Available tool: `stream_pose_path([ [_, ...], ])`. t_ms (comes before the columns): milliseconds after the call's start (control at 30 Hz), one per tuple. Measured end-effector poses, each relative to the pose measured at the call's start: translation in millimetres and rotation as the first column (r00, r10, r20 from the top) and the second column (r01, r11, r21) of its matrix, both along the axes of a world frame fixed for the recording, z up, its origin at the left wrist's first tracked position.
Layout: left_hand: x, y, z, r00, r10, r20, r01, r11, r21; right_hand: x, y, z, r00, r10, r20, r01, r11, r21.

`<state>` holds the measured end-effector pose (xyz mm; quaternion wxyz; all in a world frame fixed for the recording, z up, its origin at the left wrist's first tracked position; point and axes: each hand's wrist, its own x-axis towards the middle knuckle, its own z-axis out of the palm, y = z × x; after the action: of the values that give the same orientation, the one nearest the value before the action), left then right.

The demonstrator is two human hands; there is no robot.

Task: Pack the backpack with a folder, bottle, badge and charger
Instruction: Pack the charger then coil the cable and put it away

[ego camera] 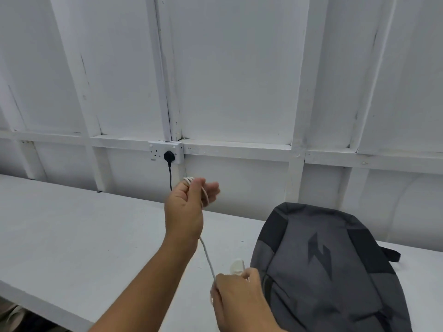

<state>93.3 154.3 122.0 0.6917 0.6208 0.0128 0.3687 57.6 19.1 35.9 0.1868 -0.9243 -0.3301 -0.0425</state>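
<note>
A grey and black backpack [330,264] lies flat on the white table [72,236] at the right, a dark bolt emblem on its front. My left hand [187,209] is raised above the table with loops of the white charger cable [208,258] wound around its fingers. The cable runs down to my right hand [237,300], which pinches it near the backpack's left edge. The white charger plug [237,267] shows just above my right fingers. No folder, bottle or badge is in view.
A white wall socket [165,152] sits on the panelled wall behind the table, with a black plug [169,156] in it and its black cord hanging down behind my left hand. The table's front edge runs along the lower left.
</note>
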Motion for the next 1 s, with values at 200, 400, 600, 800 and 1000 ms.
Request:
stream_pose_path([
  [200, -7, 47, -67, 0.908, 0.129, -0.398, 0.312, 0.426, 0.849, 40, -36, 13, 0.900, -0.047, 0.434, 0.086, 0.994, -0.071],
  [400, -49, 11, -61, 0.722, -0.406, -0.560, 0.612, 0.753, 0.242, 74, -44, 38, 0.842, 0.006, 0.540, 0.034, 0.997, -0.064],
  [600, -67, -14, -4, 0.731, -0.673, -0.110, 0.625, 0.725, -0.290, 82, -40, 4, 0.988, 0.057, -0.145, -0.043, 0.995, 0.093],
  [800, -26, -10, 13, 0.932, -0.349, 0.093, 0.360, 0.871, -0.335, 37, -7, -13, 0.950, 0.109, -0.292, -0.063, 0.985, 0.161],
  [1000, 1, 8, -33, 0.995, 0.055, -0.080, -0.018, 0.912, 0.409, 20, -3, -2, 0.996, 0.080, -0.038, -0.076, 0.992, 0.101],
])
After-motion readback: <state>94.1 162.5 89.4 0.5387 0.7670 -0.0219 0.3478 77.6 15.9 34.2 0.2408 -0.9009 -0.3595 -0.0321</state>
